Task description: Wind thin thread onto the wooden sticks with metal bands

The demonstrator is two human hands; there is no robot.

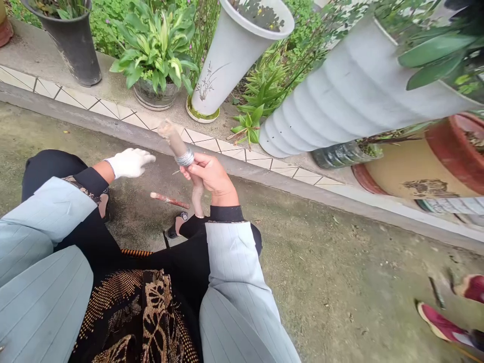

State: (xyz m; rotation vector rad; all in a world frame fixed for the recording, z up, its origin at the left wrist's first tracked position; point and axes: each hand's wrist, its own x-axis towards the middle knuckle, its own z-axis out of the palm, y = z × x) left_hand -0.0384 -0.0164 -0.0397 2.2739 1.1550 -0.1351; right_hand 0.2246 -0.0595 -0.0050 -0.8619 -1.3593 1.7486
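Observation:
My right hand (212, 174) is bare and closed around a pale, slightly curved wooden stick (177, 141). Silver wire (185, 157) is wound in a tight coil about the stick, just above my fingers. The stick's far end looks rough and blurred; its lower end hangs below my palm toward my shoe. My left hand (130, 163), in a white glove, reaches forward to the left of the stick with fingers stretched out and nothing in it. Beneath and between my hands, a short reddish-brown stick (169, 200) lies on the concrete.
A low tiled ledge (227, 146) crosses ahead, bearing a dark pot (71, 45), a leafy plant (155, 55), a tall white pot (234, 55), a ribbed grey pot (340, 91) and a tan-and-red pot (416, 161). Another person's red shoe (438, 320) is at lower right.

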